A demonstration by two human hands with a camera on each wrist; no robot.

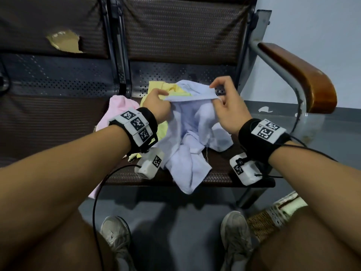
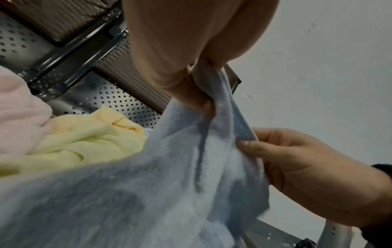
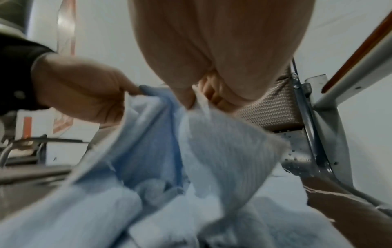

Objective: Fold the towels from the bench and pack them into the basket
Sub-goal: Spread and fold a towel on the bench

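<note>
1. On the desk (image 1: pixel 64 122), a row of dark woven seats with a perforated metal back strip, the towels lie heaped on the right-hand seat, next to a wooden armrest (image 1: pixel 298 75).
2. The blue towel (image 1: pixel 187 137) is the biggest piece: crumpled, most of it slumped on the seat with one tail hanging over the front edge. Its top hem is raised and stretched roughly left to right between both hands, and that hem line is what the next spreading pull appears to depend on.
3. The yellow towel (image 1: pixel 156 89) lies behind and partly under the blue one. The pink towel (image 1: pixel 119 108) lies to its left, trailing off the seat front. Neither blocks the lift, though the blue cloth overlaps the yellow and may drag it.
4. The basket (image 1: pixel 273 218), woven, stands on the floor near the person's right foot, below and right of the seat. It looks nearer to the right hand.
5. The left hand (image 1: pixel 158 106) has fingers curled, bunching the hem's left end.
6. The right hand (image 1: pixel 226 102) pinches the hem's right end between thumb and forefinger, with the other fingers loosely spread.
</note>
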